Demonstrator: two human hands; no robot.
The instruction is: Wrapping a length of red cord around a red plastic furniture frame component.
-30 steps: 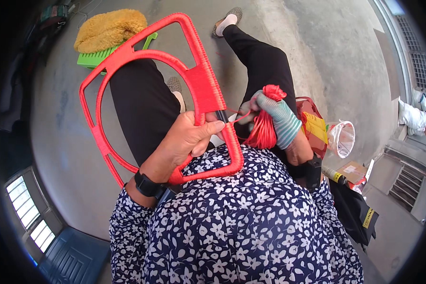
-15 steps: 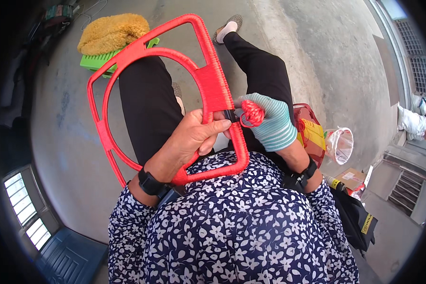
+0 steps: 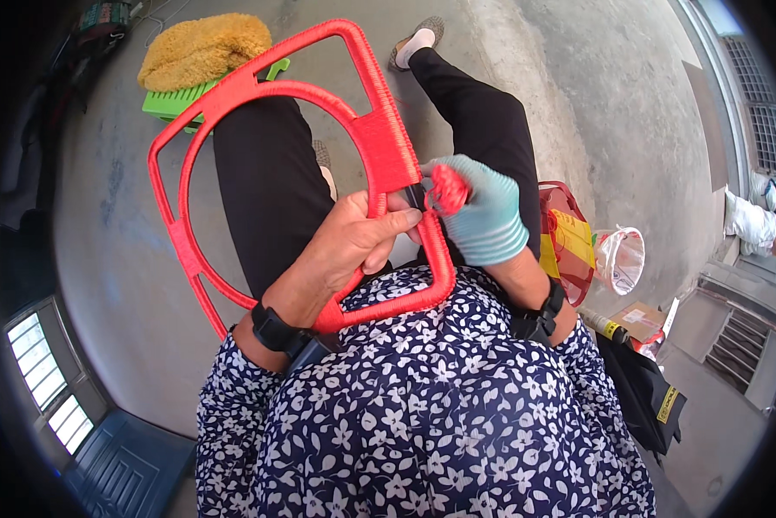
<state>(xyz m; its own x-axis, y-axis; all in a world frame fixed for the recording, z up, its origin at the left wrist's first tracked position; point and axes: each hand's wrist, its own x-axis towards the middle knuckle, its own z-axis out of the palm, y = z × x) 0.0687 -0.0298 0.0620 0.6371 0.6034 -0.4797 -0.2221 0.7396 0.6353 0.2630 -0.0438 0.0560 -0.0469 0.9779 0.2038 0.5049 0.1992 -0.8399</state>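
Note:
A rectangular frame (image 3: 388, 154) with a round ring inside it, wound in red cord, lies tilted over my lap. My bare left hand (image 3: 353, 237) is closed on its right side bar, thumb on top beside a short black stretch (image 3: 415, 197) with no red winding. My right hand (image 3: 487, 211), in a striped turquoise glove, is closed on a small bundle of red cord (image 3: 447, 190) right next to that black stretch. The gloved fingertips are partly hidden behind the bundle and the frame.
A yellow fluffy cushion (image 3: 202, 50) sits on a green plastic stool (image 3: 170, 104) at the far left. To my right stand a red basket (image 3: 575, 274), a white-lined bin (image 3: 620, 261), a cardboard box (image 3: 638, 319) and a black bag (image 3: 637, 388). A blue chair (image 3: 129, 457) is at the lower left.
My right hand and the cord bundle have moved slightly left and up, close against the bar. The frame has shifted a little left; my left hand keeps its grip.

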